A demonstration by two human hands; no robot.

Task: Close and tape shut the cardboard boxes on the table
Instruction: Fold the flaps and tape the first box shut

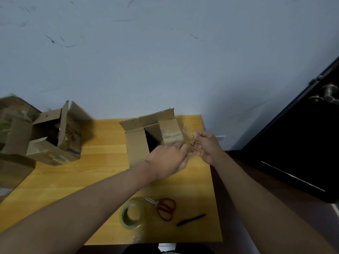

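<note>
An open cardboard box (137, 143) stands at the middle of the wooden table (102, 162), its flaps up and its dark inside showing. My left hand (168, 160) reaches over the box's near right corner, fingers curled at a piece of clear tape (185, 131) there. My right hand (205, 145) is just right of the box and pinches the same clear tape piece, which rises above its fingers. A roll of clear tape (132, 214) lies near the table's front edge. A second open box (55, 136) stands at the left.
Red-handled scissors (164, 208) lie right of the tape roll, and a black pen (190, 219) lies further right. More cardboard boxes (12, 167) crowd the left edge. A pale wall is behind the table. A dark door (302, 134) with a metal handle is at right.
</note>
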